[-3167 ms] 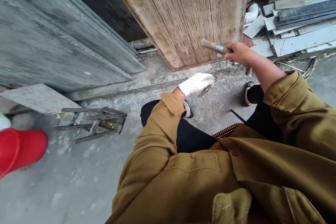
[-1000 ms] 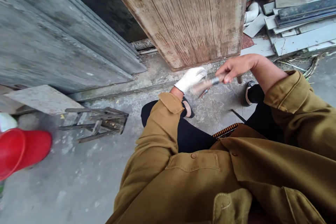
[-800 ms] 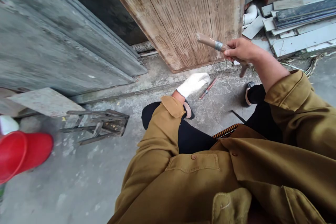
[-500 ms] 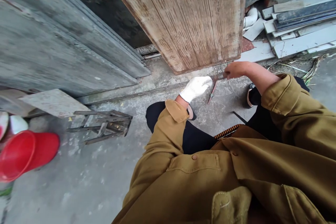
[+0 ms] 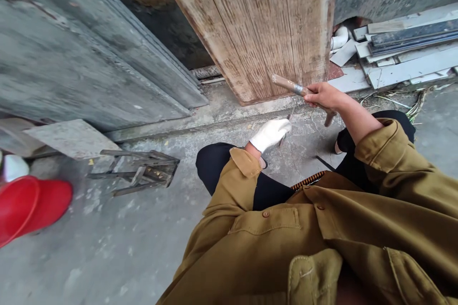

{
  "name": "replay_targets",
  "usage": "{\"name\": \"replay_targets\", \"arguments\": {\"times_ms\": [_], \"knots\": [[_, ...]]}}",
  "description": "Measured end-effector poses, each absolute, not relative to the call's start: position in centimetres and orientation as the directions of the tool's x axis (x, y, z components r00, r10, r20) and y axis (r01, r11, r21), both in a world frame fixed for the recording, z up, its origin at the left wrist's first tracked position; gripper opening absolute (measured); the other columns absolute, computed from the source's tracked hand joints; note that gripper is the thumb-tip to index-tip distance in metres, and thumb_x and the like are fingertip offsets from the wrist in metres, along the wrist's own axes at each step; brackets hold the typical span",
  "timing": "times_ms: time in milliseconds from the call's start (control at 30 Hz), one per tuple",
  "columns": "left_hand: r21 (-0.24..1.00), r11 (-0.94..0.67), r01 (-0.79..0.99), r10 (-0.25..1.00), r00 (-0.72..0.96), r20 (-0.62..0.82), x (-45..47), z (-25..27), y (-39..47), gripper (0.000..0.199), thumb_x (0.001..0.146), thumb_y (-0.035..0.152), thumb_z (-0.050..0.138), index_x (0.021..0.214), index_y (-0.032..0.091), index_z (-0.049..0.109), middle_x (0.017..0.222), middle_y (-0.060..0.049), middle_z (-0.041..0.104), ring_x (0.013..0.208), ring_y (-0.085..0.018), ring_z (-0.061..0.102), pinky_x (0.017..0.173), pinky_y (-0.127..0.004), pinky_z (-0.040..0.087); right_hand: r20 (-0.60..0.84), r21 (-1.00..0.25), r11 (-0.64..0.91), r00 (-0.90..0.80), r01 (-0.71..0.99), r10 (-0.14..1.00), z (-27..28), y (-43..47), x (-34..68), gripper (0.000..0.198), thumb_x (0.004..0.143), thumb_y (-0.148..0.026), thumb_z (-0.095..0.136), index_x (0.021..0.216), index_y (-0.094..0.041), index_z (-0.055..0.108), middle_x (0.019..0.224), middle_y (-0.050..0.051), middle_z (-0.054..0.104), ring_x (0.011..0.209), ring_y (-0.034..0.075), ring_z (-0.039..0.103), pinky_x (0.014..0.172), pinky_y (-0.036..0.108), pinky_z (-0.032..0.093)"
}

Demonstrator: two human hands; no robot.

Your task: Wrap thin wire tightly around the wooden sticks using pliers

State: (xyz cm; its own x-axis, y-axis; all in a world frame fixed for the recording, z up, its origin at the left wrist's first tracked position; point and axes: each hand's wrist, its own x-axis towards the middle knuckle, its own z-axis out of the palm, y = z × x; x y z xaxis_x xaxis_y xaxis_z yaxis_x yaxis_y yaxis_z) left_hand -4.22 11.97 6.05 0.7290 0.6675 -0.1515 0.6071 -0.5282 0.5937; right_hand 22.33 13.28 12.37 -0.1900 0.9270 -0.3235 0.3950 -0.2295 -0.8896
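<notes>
My left hand (image 5: 271, 134), in a white knit glove, is closed around a thin reddish-brown rod (image 5: 282, 141) with one end showing below the fingers and one above. Bare and closed, my right hand (image 5: 324, 95) grips a wooden stick (image 5: 284, 82) with a shiny band part-way along it. One end of the stick points up-left in front of the door's lower edge; a thicker brown end (image 5: 329, 117) shows below the hand. The plank door (image 5: 261, 33) stands just beyond both hands, its weathered face streaked brown. I cannot tell what tool the stick is.
A small dark wooden stool (image 5: 139, 171) lies on the concrete at left, beside a flat board (image 5: 73, 139) and a red bucket (image 5: 46, 205). Grey panels (image 5: 89, 57) lean at upper left. Stacked white boards (image 5: 411, 64) and a white pipe (image 5: 339, 38) are at right.
My right hand has drawn away from the rod, and its stick now slants up-left in clearer view. My left hand has moved slightly down, still holding the rod.
</notes>
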Motion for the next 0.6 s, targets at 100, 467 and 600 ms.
{"name": "replay_targets", "arguments": {"times_ms": [100,467,600], "knots": [[0.541,-0.595,0.594,0.597,0.778,-0.197,-4.0,6.1,10.3,0.033,0.108,0.036,0.045,0.102,0.02,0.073,0.099,-0.005,0.077,0.092,-0.02,0.071,0.087,-0.029,0.05,-0.371,-0.708,-0.235,-0.068,0.666,0.926,11.1,12.8,21.8,0.004,0.095,-0.018,0.062,0.093,-0.016,0.064,0.075,0.003,0.062,0.069,0.016,0.058,0.069,0.029,0.046],[0.629,-0.514,0.583,0.684,0.721,-0.109,-4.6,5.3,10.4,0.028,0.104,0.028,0.049,0.098,0.018,0.073,0.103,-0.008,0.078,0.097,-0.021,0.072,0.089,-0.032,0.052,-0.636,-0.771,-0.072,-0.762,0.633,0.118,9.6,9.7,22.1,0.027,0.08,-0.031,0.083,0.099,-0.014,0.076,0.078,0.0,0.065,0.07,0.013,0.058,0.068,0.026,0.046],[0.745,-0.331,0.58,0.747,0.643,-0.168,-3.8,4.5,10.3,0.034,0.107,0.032,0.042,0.095,0.017,0.07,0.092,-0.005,0.075,0.085,-0.019,0.069,0.082,-0.03,0.052,-0.262,-0.96,-0.229,-0.807,0.162,0.528,10.6,9.9,23.8,0.048,0.077,-0.053,0.089,0.096,-0.013,0.071,0.079,-0.001,0.064,0.068,0.01,0.055,0.064,0.022,0.044]]}}
